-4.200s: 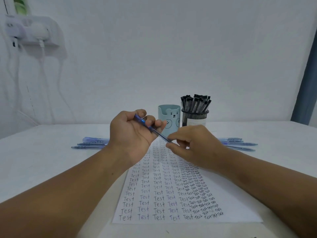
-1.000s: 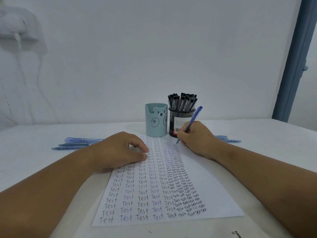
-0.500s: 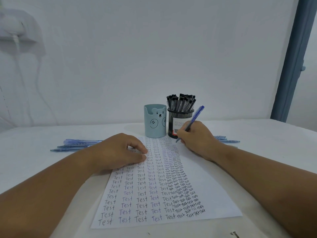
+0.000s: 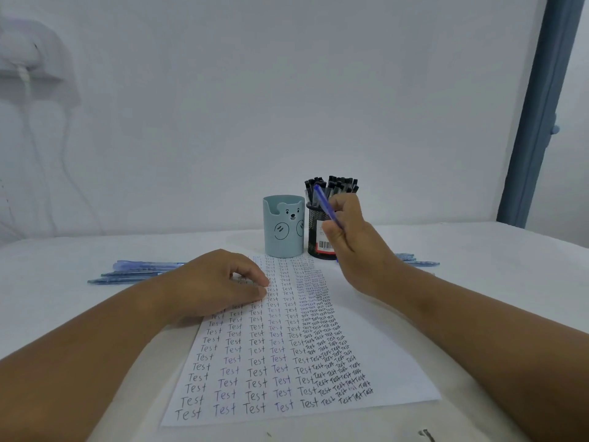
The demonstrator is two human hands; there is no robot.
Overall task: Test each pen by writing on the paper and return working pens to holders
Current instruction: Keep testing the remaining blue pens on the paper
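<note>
A sheet of paper (image 4: 392, 362) covered in rows of the word "Test" lies on the white table. My left hand (image 4: 216, 283) rests on its upper left part, fingers loosely curled, fingertips touching the sheet. My right hand (image 4: 353, 247) is raised off the paper and grips a blue pen (image 4: 325, 202), which tilts up and to the left in front of the holders. A light blue bear-face holder (image 4: 282, 228) stands behind the paper. Beside it, a black mesh holder (image 4: 315, 224) is full of black-capped pens (image 4: 338, 183).
Several blue pens (image 4: 134, 271) lie on the table to the left, and a few more blue pens (image 4: 417, 261) lie at the right behind my right wrist. A white wall stands behind, with a blue-grey door frame (image 4: 538, 116) at the right.
My right hand has lifted the blue pen off the paper and swung its top leftward, up in front of the black mesh holder. The left hand stays on the sheet.
</note>
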